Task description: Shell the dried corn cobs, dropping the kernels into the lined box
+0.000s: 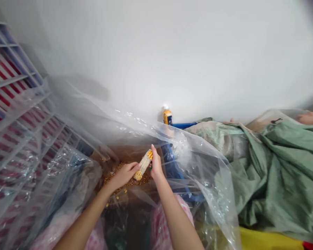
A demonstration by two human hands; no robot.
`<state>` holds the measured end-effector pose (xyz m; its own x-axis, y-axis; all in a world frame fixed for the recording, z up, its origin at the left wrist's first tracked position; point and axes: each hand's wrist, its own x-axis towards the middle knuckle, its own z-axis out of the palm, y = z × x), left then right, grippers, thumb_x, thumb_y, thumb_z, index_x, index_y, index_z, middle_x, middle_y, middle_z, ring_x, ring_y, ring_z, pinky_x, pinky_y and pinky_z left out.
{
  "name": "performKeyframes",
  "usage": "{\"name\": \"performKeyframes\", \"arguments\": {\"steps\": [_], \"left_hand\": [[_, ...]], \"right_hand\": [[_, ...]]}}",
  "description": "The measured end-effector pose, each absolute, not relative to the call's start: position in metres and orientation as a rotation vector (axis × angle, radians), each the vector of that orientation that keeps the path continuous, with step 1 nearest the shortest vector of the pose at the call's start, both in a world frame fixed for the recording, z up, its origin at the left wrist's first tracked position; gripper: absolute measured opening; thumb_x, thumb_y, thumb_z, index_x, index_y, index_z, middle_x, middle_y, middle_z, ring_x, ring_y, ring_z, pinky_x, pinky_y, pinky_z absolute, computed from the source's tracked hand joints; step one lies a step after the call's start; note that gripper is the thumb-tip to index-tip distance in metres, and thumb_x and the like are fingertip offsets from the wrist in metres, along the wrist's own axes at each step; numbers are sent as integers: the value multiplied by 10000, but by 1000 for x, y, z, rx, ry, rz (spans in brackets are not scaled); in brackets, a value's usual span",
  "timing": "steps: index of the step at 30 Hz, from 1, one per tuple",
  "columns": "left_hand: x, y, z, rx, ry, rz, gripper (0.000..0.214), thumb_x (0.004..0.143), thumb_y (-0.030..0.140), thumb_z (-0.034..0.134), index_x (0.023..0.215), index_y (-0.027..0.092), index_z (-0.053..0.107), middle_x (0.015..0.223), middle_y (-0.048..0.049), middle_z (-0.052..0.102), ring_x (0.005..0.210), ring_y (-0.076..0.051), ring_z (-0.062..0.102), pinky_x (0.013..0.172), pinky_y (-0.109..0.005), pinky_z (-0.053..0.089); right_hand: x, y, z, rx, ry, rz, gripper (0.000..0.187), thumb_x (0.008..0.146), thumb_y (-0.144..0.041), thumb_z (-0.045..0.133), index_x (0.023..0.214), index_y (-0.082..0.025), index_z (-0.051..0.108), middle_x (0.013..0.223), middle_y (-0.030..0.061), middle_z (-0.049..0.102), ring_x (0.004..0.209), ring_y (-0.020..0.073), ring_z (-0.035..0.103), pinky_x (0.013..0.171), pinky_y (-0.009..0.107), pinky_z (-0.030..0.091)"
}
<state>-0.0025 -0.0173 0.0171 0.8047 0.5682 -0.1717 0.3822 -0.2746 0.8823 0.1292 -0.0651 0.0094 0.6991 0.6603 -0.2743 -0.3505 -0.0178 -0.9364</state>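
Both hands hold one corn cob [144, 164], mostly stripped pale with yellow kernels left at both ends. My left hand [122, 175] is closed round its lower end. My right hand [155, 165] grips its upper end, thumb pointing up. Beneath the hands lies a heap of loose yellow kernels [114, 173] on a brown surface, inside a large clear plastic sheet [203, 163] that rises around it.
A white slatted rack with red stripes [13, 104] stands at the left behind plastic. A small orange-labelled bottle [167, 116] stands by the white wall. Green sacks [271, 166] pile up at the right, with yellow fabric [263, 240] below them.
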Motion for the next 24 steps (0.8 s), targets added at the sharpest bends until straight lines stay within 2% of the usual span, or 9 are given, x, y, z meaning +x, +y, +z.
{"name": "performKeyframes", "arguments": {"steps": [3, 6, 10, 13, 16, 18, 20, 22, 24], "left_hand": [[-2, -15, 10, 1970, 725, 230, 474, 842, 514, 306, 764, 143, 591, 685, -16, 586, 659, -164, 512, 634, -256, 399], [-2, -8, 2, 1943, 726, 266, 472, 853, 493, 286, 803, 151, 607, 769, -28, 629, 750, -185, 548, 727, -270, 409], [-3, 2, 1, 1857, 798, 388, 497, 865, 484, 245, 972, 150, 598, 901, -67, 649, 837, -204, 579, 784, -290, 420], [-3, 1, 5, 1899, 883, 459, 473, 857, 500, 277, 1067, 173, 548, 960, -81, 638, 875, -211, 581, 799, -304, 418], [0, -7, 5, 1937, 898, 424, 430, 845, 513, 305, 1027, 202, 540, 971, -80, 630, 941, -227, 565, 841, -325, 399], [3, -13, 4, 1835, 881, 391, 431, 845, 524, 270, 929, 195, 537, 880, -75, 623, 867, -218, 577, 785, -321, 429], [5, -18, 2, 1659, 865, 355, 455, 830, 558, 250, 861, 183, 506, 756, -53, 584, 692, -190, 570, 631, -300, 462], [8, -22, 0, 1527, 867, 340, 480, 800, 602, 276, 853, 172, 482, 671, -19, 528, 540, -153, 511, 483, -271, 434], [10, -25, -1, 1481, 860, 368, 495, 780, 619, 306, 861, 162, 477, 648, 1, 497, 490, -129, 474, 432, -250, 406]], "right_hand": [[127, -61, 11, -1309, -238, 886, 427, 698, -595, 524, 647, -173, 490, 507, -25, 484, 465, 103, 439, 434, 213, 301], [126, -56, 13, -1304, -237, 885, 414, 688, -579, 546, 646, -174, 472, 509, -42, 453, 480, 93, 420, 462, 207, 307], [125, -52, 7, -1418, -340, 804, 456, 693, -620, 513, 646, -167, 492, 520, -37, 445, 506, 96, 412, 493, 211, 324], [119, -52, 0, -1496, -432, 783, 490, 720, -645, 461, 636, -163, 498, 543, -21, 465, 522, 98, 410, 495, 210, 319], [110, -52, -5, -1509, -470, 847, 520, 747, -661, 404, 630, -163, 498, 534, -14, 457, 510, 99, 396, 482, 213, 309], [105, -53, -4, -1496, -475, 862, 527, 749, -668, 393, 633, -164, 494, 520, -15, 445, 498, 98, 386, 474, 215, 303], [102, -55, -1, -1483, -475, 853, 523, 744, -671, 399, 638, -167, 487, 513, -20, 436, 490, 96, 377, 469, 214, 298], [101, -56, 3, -1477, -466, 848, 517, 734, -672, 415, 634, -169, 475, 508, -25, 425, 481, 91, 367, 463, 213, 292], [101, -57, 6, -1464, -444, 852, 510, 725, -670, 432, 621, -171, 460, 502, -31, 414, 471, 87, 358, 456, 214, 285]]}}
